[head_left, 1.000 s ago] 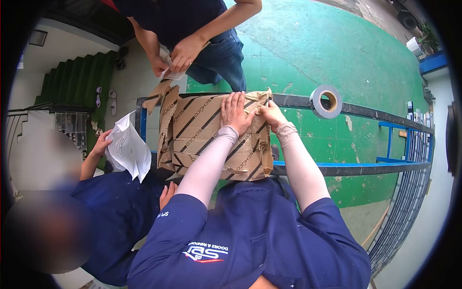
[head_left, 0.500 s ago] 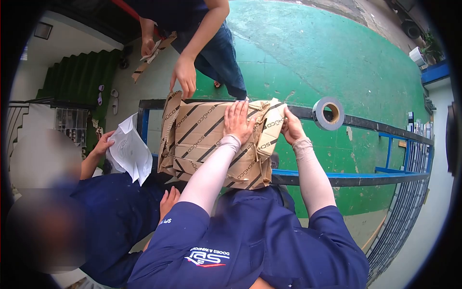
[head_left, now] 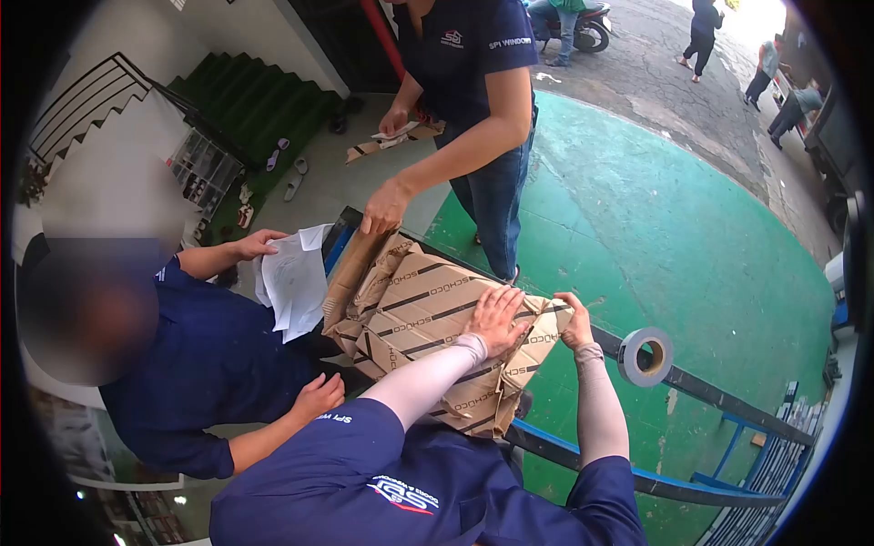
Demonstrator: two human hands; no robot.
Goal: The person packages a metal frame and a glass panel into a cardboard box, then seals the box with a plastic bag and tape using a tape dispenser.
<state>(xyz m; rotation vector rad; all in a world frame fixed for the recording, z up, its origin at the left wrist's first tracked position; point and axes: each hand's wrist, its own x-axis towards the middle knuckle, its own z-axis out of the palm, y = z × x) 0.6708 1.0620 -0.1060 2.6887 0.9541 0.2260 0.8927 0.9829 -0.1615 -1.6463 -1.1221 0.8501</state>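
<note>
A crumpled brown cardboard package (head_left: 414,318) printed with SCHÜCO and dark stripes lies across the frame rails in front of me. Flat on its top rests my left hand (head_left: 496,321), fingers stretched out. At the package's right end, my right hand (head_left: 576,323) grips the edge of a folded cardboard flap (head_left: 549,329) between thumb and fingers. A roll of grey tape (head_left: 628,366) sits on the rail just right of that hand. Whatever is inside the package is hidden.
Across from me, a standing person's hand (head_left: 387,206) touches the package's far left end; their other hand holds cardboard strips (head_left: 391,141). On my left, a co-worker holds white papers (head_left: 293,280). Black-and-blue metal rails (head_left: 719,396) extend right. A motorbike (head_left: 592,27) stands outside.
My view has tilted up and turned, bringing the street and people outside into sight. Both my hands keep their places on the package. The standing person's hand stays at its left end.
</note>
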